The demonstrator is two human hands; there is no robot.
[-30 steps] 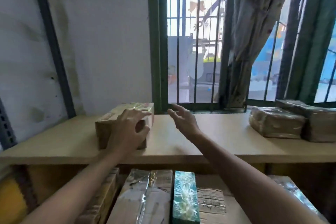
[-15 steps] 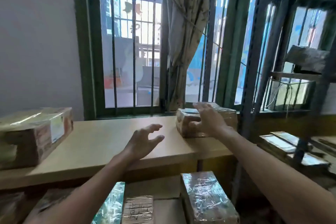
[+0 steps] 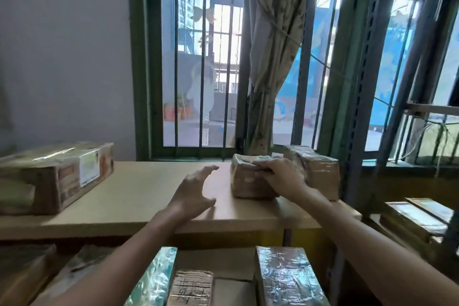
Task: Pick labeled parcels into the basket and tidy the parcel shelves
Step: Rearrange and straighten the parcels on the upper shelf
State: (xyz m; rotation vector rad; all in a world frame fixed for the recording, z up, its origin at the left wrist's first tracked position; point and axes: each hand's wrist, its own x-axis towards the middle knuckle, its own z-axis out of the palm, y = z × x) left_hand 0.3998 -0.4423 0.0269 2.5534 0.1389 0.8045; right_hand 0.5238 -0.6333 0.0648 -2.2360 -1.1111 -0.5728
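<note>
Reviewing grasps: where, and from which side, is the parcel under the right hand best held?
Probably top and left face, from the left: the small taped parcel is a low block, its left face free for the left hand; the neighbouring parcel crowds its right, leaving the right hand the top.

Both bare forearms reach forward from the lower edge of the view, the left rising from the lower left, the right from the lower right.

Left hand: palm turned inward toward the right hand, fingers spread and lightly curved, thumb held apart beneath them; it holds nothing. Whether it touches the surface below cannot be told.

Right hand: back uppermost, wrist slightly bent, fingers curled over the top front edge of a parcel, gripping it.

The hands lie near each other without touching.
</note>
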